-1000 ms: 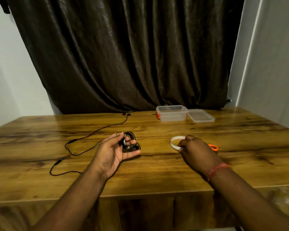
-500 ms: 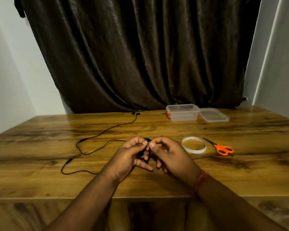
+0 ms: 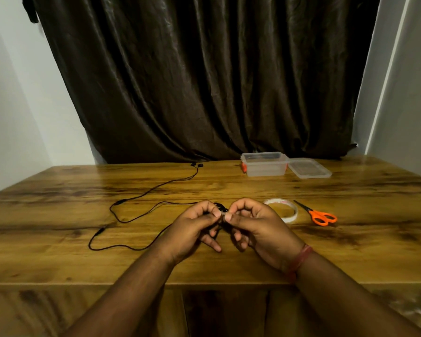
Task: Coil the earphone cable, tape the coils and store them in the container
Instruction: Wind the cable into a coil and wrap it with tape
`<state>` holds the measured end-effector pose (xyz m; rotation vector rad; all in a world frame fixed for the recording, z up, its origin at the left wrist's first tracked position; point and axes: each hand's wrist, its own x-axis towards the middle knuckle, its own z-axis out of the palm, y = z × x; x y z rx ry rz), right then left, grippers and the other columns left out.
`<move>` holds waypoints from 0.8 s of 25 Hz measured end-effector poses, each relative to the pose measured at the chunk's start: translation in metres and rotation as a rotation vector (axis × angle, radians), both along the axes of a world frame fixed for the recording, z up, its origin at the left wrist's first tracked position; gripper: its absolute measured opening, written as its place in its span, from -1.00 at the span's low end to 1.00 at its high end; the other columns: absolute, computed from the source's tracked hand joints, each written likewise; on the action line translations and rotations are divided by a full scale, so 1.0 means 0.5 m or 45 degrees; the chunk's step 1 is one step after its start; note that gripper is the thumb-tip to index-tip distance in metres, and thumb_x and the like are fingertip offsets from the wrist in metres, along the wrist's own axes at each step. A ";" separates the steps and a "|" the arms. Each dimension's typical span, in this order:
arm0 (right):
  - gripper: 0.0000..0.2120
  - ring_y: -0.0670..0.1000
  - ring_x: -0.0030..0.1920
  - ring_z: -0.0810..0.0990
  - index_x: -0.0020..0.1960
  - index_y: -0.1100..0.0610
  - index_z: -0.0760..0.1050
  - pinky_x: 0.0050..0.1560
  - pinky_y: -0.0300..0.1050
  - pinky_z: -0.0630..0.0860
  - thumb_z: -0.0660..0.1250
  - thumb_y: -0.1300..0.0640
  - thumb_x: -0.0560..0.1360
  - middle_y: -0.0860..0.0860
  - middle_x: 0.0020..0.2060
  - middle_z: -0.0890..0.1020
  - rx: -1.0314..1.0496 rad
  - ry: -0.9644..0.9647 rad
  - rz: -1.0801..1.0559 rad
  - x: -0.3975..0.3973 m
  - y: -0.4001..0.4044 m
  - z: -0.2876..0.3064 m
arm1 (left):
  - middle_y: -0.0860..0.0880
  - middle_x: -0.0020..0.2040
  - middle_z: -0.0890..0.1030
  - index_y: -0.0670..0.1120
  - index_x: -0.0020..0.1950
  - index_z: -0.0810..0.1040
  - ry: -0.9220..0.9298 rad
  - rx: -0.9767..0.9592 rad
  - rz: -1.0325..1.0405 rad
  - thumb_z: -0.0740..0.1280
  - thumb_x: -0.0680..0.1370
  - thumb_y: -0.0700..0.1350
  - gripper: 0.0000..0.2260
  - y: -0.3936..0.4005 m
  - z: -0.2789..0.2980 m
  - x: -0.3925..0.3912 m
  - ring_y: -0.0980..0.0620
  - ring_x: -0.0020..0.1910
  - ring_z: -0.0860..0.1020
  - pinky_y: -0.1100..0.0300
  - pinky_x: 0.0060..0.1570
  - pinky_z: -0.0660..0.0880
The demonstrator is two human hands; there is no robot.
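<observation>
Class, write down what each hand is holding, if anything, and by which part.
Both the left hand and the right hand pinch the coiled part of the cable between fingertips; the rest trails on the table.

We see only a small dark part of the coiled cable (image 3: 219, 207) between the left hand (image 3: 192, 229) and the right hand (image 3: 258, 227); the fingers cover the rest. We cannot tell if tape sits between the fingertips. The tape roll (image 3: 286, 210) is partly hidden behind the right hand. Both forearms are cut by the bottom edge.
</observation>
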<state>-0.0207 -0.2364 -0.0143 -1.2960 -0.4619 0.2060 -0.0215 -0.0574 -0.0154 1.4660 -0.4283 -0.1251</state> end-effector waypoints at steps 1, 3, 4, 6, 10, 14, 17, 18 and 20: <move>-0.88 -0.05 -0.53 0.45 -0.04 0.22 0.49 -0.55 -0.23 0.37 0.41 0.28 0.48 0.04 -0.45 0.52 0.025 0.022 0.008 0.001 -0.002 0.000 | -0.06 -0.33 0.43 -0.18 -0.08 0.43 0.001 -0.002 0.004 0.31 0.48 -0.14 -0.87 -0.001 0.002 -0.001 0.05 -0.37 0.42 0.09 -0.42 0.60; -0.88 -0.04 -0.52 0.46 -0.06 0.20 0.51 -0.54 -0.22 0.38 0.43 0.27 0.46 0.06 -0.44 0.52 0.039 0.041 0.020 0.004 -0.005 -0.002 | -0.08 -0.32 0.41 -0.18 -0.08 0.43 0.005 -0.001 -0.001 0.31 0.48 -0.13 -0.86 0.001 0.005 -0.002 0.06 -0.37 0.42 0.10 -0.42 0.60; -0.88 -0.04 -0.50 0.47 -0.07 0.20 0.52 -0.54 -0.22 0.39 0.44 0.26 0.44 0.07 -0.43 0.52 0.044 0.043 0.021 0.006 -0.006 -0.003 | -0.10 -0.30 0.40 -0.18 -0.07 0.43 0.010 0.002 -0.010 0.32 0.49 -0.12 -0.86 0.002 0.005 -0.003 0.06 -0.37 0.42 0.10 -0.42 0.60; -0.89 -0.03 -0.46 0.49 -0.09 0.18 0.55 -0.52 -0.20 0.43 0.45 0.22 0.42 0.09 -0.39 0.54 0.074 0.033 0.006 0.009 -0.008 -0.006 | -0.11 -0.26 0.42 -0.18 -0.05 0.45 0.025 0.023 -0.043 0.36 0.55 -0.09 -0.82 0.004 0.005 -0.003 0.05 -0.35 0.42 0.10 -0.41 0.60; -0.85 -0.01 -0.38 0.55 -0.07 0.18 0.52 -0.48 -0.14 0.51 0.43 0.17 0.41 0.12 -0.25 0.58 0.243 0.016 -0.164 0.015 -0.012 -0.002 | -0.09 -0.19 0.49 -0.21 -0.05 0.47 0.075 -0.045 -0.101 0.27 0.52 -0.02 -0.76 0.009 0.006 0.001 0.05 -0.34 0.43 0.08 -0.43 0.58; -0.93 0.04 -0.46 0.53 -0.09 0.08 0.50 -0.45 -0.07 0.52 0.38 0.18 0.54 0.12 -0.29 0.59 0.007 -0.130 -0.468 0.017 0.001 -0.003 | -0.03 -0.26 0.50 -0.20 -0.08 0.46 0.069 0.002 -0.116 0.30 0.54 -0.07 -0.82 0.006 0.004 0.001 0.08 -0.38 0.40 0.14 -0.46 0.53; -0.87 0.00 -0.42 0.57 -0.11 0.00 0.45 -0.44 -0.07 0.53 0.33 0.17 0.57 0.10 -0.21 0.60 -0.324 -0.386 -0.788 0.020 0.047 -0.008 | 0.05 -0.36 0.48 -0.19 -0.09 0.43 0.044 0.047 -0.112 0.26 0.58 -0.10 -0.84 -0.001 0.005 -0.003 0.12 -0.43 0.35 0.21 -0.50 0.46; -0.87 -0.01 -0.38 0.59 -0.10 0.00 0.43 -0.40 -0.05 0.55 0.30 0.17 0.58 0.09 -0.19 0.59 -0.400 -0.454 -0.830 0.022 0.063 -0.006 | 0.07 -0.38 0.48 -0.19 -0.10 0.42 0.043 0.046 -0.109 0.23 0.60 -0.12 -0.85 -0.003 0.006 -0.005 0.13 -0.45 0.34 0.22 -0.51 0.44; -0.86 -0.07 -0.40 0.57 -0.10 0.02 0.39 -0.41 -0.14 0.52 0.26 0.20 0.60 0.05 -0.23 0.58 -0.518 -0.524 -0.836 0.030 0.087 -0.003 | 0.10 -0.40 0.47 -0.17 -0.11 0.41 0.049 0.059 -0.082 0.16 0.65 -0.15 -0.83 -0.005 0.006 -0.008 0.15 -0.46 0.33 0.25 -0.54 0.39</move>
